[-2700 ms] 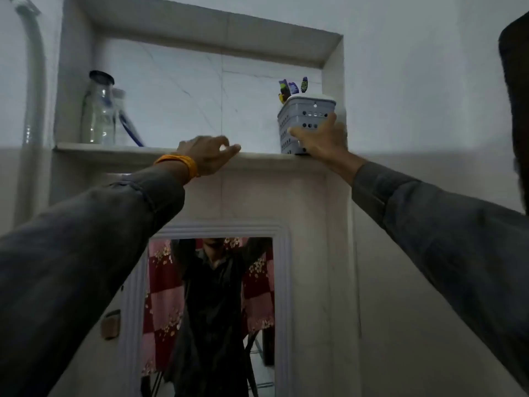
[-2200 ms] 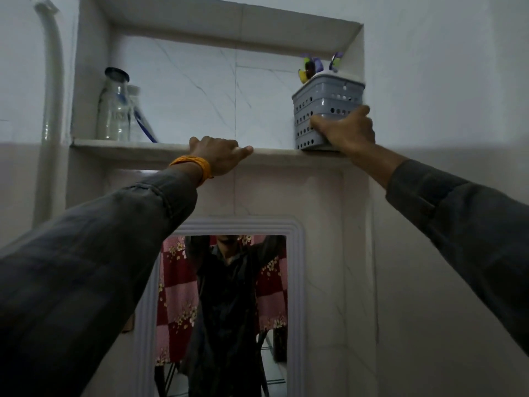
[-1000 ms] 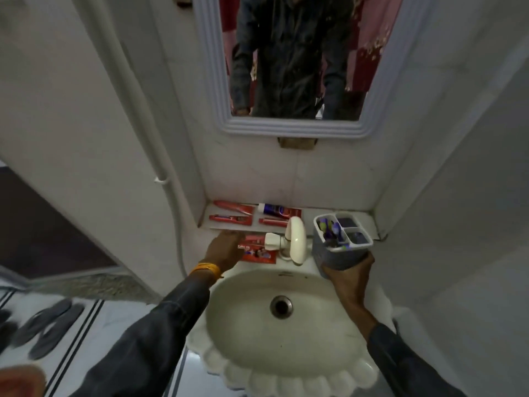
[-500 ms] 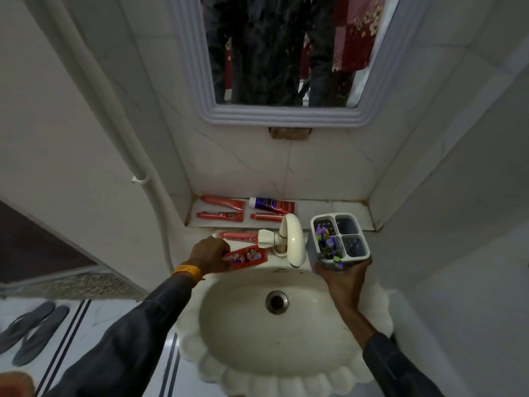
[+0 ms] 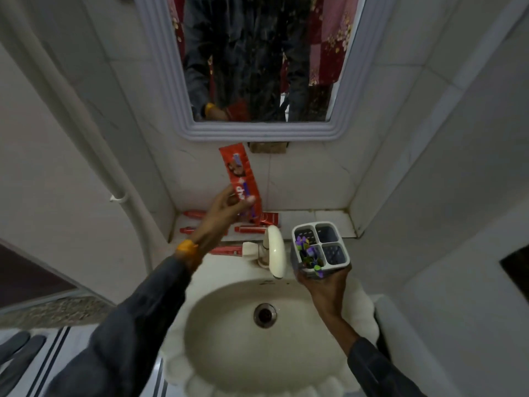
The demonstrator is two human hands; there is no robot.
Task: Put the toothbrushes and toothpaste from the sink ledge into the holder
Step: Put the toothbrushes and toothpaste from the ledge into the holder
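Holding a red toothpaste tube [image 5: 240,181] pinched between thumb and fingers near its lower end, the left hand [image 5: 226,206] sits raised above the sink ledge [image 5: 329,222], in front of the back wall below the mirror [image 5: 257,64]. The tube's long axis runs nearly upright, leaning slightly left at the top; which end carries the cap cannot be told, since the lower end is covered by the fingers. The holder [image 5: 320,247] lies to the right of and below this hand, past the tap [image 5: 274,253], so the coming move is judged a carry rightward and down with the tube kept upright to drop into a cell. The right hand [image 5: 323,285] wraps the holder's near wall from below, fingers closed around it, keeping it over the right rim of the basin [image 5: 257,353]; it is the nearer hand to the holder, the left the nearer to the ledge. Holder count: four cells; the near-left one holds a cluster of purple-and-green toothbrushes [image 5: 307,253], number not resolvable, and the other three look empty. Red items remaining: about four on the ledge, partly hidden by the left wrist, plus one [image 5: 229,250] lying beside the tap on the basin rim. Whether each is a tube or a packaged brush is unclear.
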